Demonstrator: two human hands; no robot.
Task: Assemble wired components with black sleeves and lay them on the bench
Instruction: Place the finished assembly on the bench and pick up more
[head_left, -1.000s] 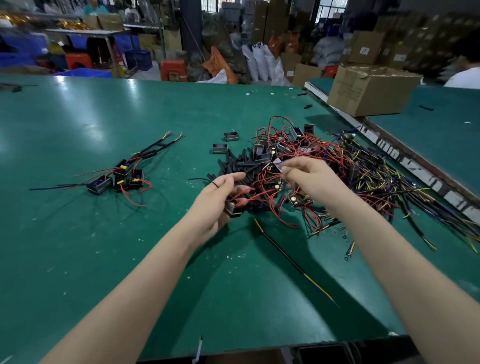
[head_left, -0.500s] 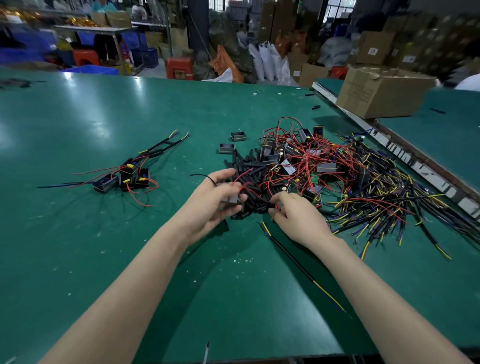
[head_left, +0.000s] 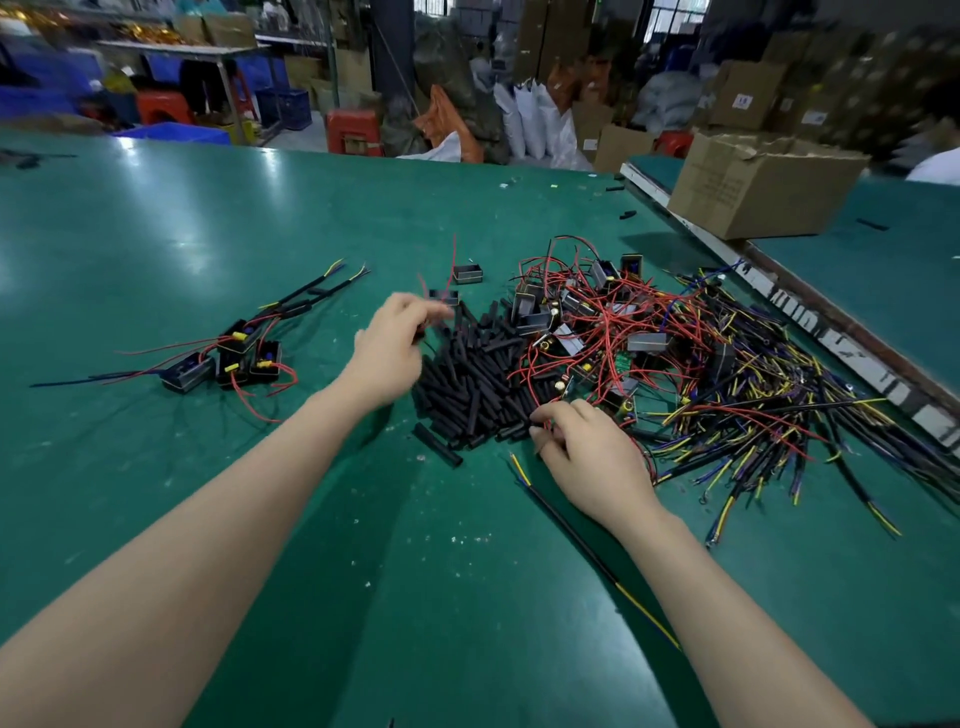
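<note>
My left hand (head_left: 392, 348) hovers, blurred, at the far left edge of the heap of black sleeves (head_left: 478, 384). Its fingers are closed on a small dark wired component, and a thin red wire sticks up beyond them. My right hand (head_left: 592, 460) rests at the near right edge of that heap, thumb and forefinger pinched on a black sleeve among red wires. A tangle of red-wired components (head_left: 597, 322) lies behind it. Three assembled pieces with sleeved leads (head_left: 228, 358) lie on the green bench (head_left: 208, 223) to the left.
A spread of black cables with yellow and blue ends (head_left: 753, 431) fills the right side. One loose black cable (head_left: 571, 535) lies under my right forearm. Two small empty black housings (head_left: 467, 273) sit behind the sleeves. A cardboard box (head_left: 753, 182) stands far right, past a bench seam.
My left hand has pulled away from my right, going up and to the left with its part. My right hand has stayed at the near edge of the sleeve heap.
</note>
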